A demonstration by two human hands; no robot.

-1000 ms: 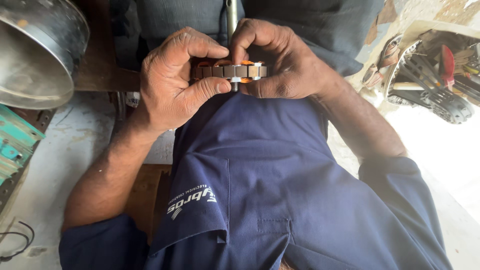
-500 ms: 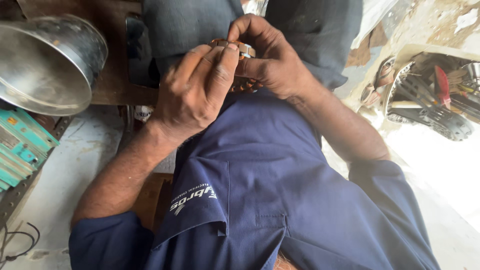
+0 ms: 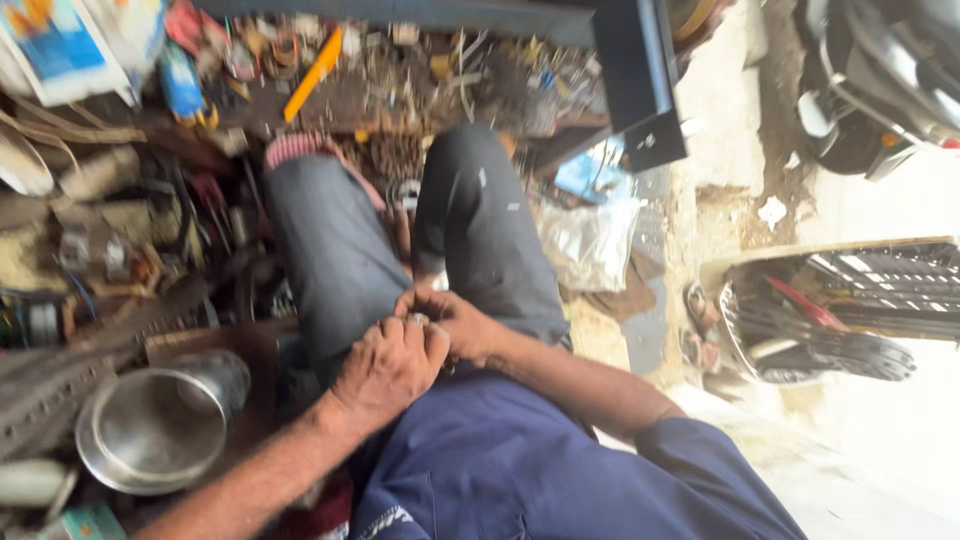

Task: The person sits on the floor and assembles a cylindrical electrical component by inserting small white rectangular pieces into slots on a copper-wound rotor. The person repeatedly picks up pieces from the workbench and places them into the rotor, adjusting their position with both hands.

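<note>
My left hand point(image 3: 385, 365) and my right hand point(image 3: 462, 325) meet over my lap, fingers curled together around a small round metal part point(image 3: 417, 320). Only a sliver of that part shows between the fingers. Both forearms come up from the bottom of the view over my dark blue shirt point(image 3: 520, 470). My knees in grey trousers point(image 3: 400, 230) stretch away beyond the hands.
A shiny metal bowl-shaped housing point(image 3: 150, 430) lies left of my left arm. Cluttered tools and scrap point(image 3: 130, 220) cover the floor on the left and far side. A black crate of tools point(image 3: 820, 310) stands at the right. A plastic bag point(image 3: 590, 240) lies by my right knee.
The view has swung up and away, so the hands look smaller and lower. The hands stay closed together on the metal part, which is more hidden than before.
</note>
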